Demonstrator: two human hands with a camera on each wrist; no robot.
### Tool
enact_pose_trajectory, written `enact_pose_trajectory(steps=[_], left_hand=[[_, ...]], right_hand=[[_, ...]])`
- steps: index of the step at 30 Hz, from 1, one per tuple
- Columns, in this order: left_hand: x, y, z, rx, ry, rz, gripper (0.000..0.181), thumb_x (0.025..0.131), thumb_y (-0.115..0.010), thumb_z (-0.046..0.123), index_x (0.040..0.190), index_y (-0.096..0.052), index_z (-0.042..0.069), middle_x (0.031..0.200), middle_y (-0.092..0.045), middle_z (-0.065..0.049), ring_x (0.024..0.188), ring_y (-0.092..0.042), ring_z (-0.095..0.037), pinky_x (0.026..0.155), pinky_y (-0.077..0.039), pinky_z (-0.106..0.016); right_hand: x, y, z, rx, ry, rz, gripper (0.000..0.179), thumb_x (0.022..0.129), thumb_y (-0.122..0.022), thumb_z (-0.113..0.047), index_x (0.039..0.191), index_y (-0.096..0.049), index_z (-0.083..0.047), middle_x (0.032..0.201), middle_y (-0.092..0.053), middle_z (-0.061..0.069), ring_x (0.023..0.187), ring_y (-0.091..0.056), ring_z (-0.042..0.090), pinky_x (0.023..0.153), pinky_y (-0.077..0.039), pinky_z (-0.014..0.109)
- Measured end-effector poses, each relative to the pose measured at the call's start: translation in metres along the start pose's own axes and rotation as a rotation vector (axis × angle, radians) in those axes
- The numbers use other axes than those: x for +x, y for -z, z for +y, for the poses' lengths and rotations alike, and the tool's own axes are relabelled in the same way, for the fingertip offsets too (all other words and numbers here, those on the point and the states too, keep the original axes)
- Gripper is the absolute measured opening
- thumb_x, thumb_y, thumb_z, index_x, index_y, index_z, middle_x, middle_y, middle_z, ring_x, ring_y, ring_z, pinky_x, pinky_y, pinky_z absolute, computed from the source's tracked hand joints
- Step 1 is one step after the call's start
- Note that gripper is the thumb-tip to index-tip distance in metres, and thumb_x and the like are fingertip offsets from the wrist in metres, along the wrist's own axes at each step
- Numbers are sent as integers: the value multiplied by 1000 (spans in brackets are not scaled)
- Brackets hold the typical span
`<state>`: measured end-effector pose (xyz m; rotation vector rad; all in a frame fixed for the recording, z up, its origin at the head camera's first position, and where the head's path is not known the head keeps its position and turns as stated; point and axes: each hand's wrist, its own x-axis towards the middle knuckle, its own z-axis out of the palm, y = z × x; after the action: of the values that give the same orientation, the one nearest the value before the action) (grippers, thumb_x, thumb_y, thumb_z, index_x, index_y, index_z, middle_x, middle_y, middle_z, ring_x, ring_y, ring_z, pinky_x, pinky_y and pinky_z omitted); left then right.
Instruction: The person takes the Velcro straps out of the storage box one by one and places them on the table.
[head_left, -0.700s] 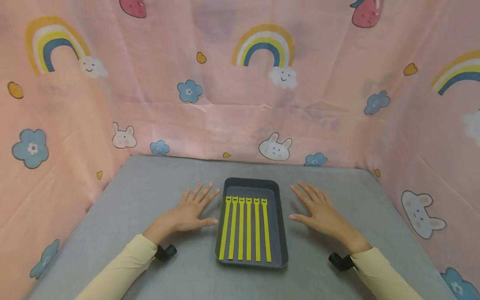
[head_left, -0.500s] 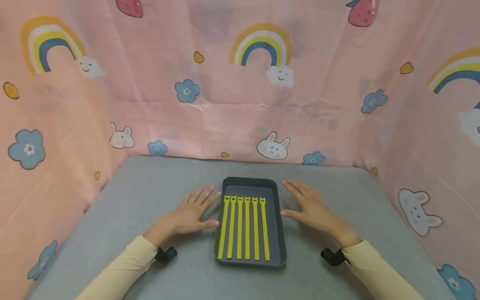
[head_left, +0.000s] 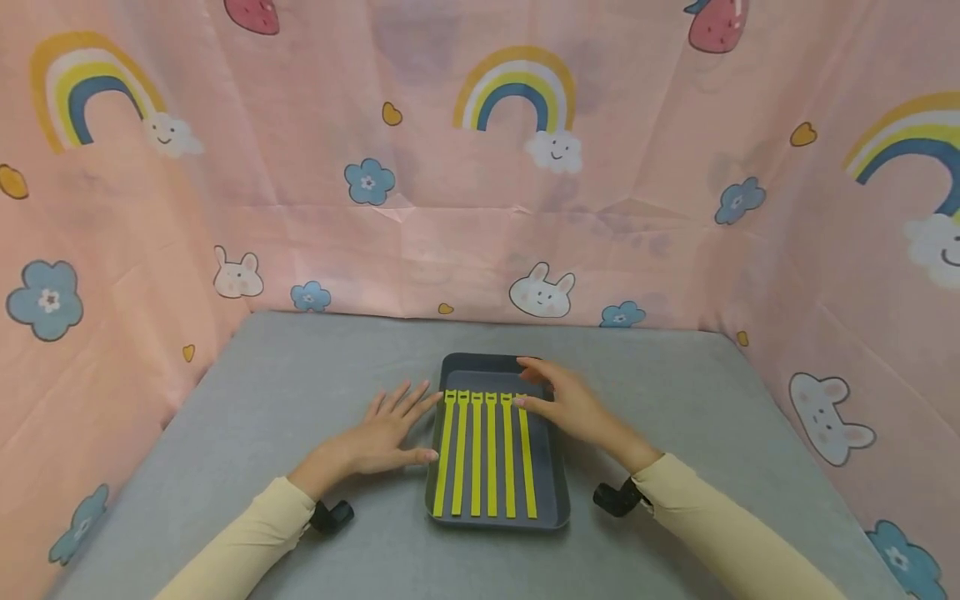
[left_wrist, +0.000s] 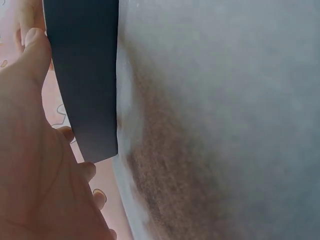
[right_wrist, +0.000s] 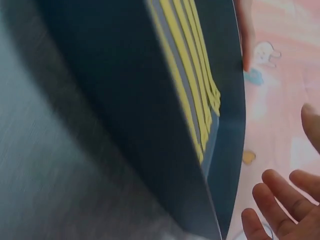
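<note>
A dark grey rectangular tray (head_left: 549, 492) lies on the table, with several yellow-green hook-and-loop cable ties (head_left: 491, 458) side by side in it, heads at the far end. My left hand (head_left: 375, 437) is at the tray's left rim, fingers spread and thumb close to the side; in the left wrist view the thumb lies along the wall of the tray (left_wrist: 85, 75). Over the tray's right part hovers my right hand (head_left: 577, 408), fingers slightly bent, thumb near the head of the rightmost tie. The right wrist view has its fingers (right_wrist: 270, 202) apart, holding nothing, above the ties (right_wrist: 192, 65).
The tray stands on a grey cloth-covered table (head_left: 330, 350). Pink curtain (head_left: 450, 242) printed with rainbows and rabbits encloses the back and both sides. Each wrist wears a small black camera, such as the left one (head_left: 332, 517).
My right hand has moved left from beside the tray to above its right part, its fingers bending a little. My left hand stays by the left rim. The head view has shifted slightly.
</note>
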<state>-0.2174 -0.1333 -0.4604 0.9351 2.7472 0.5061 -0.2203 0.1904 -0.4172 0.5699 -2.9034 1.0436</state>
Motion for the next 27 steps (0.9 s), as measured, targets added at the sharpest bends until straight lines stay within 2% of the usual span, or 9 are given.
enact_pose_trajectory(steps=[9, 14, 22, 27], left_hand=[[-1, -2, 0, -34, 19, -3, 93, 90, -53, 68, 161, -12, 24, 169, -5, -10, 156, -1, -41, 120, -1, -68], [2, -6, -4, -40, 29, -4, 93, 89, -53, 70, 161, -11, 29, 169, -4, -7, 156, 0, -38, 120, -1, -67], [5, -11, -12, -69, 40, -11, 93, 87, -50, 75, 160, -8, 35, 170, -3, -2, 157, 2, -33, 122, 1, -64], [5, -10, -11, -80, 44, -21, 93, 87, -50, 76, 160, -8, 36, 170, -2, -2, 157, 3, -32, 122, 1, -64]], right_hand=[[15, -19, -15, 131, -36, -44, 58, 93, -69, -30, 145, -50, -11, 115, -70, 8, 100, -65, 21, 81, -53, 35], [26, -28, -25, 151, -67, -60, 54, 93, -70, -28, 141, -54, -11, 106, -72, 5, 95, -68, 19, 79, -55, 33], [41, -46, -35, 180, -56, -72, 48, 92, -71, -21, 135, -59, -5, 97, -74, 8, 83, -68, 15, 71, -53, 28], [47, -57, -39, 194, -61, -84, 46, 91, -71, -18, 133, -60, -2, 95, -74, 11, 76, -67, 19, 63, -51, 26]])
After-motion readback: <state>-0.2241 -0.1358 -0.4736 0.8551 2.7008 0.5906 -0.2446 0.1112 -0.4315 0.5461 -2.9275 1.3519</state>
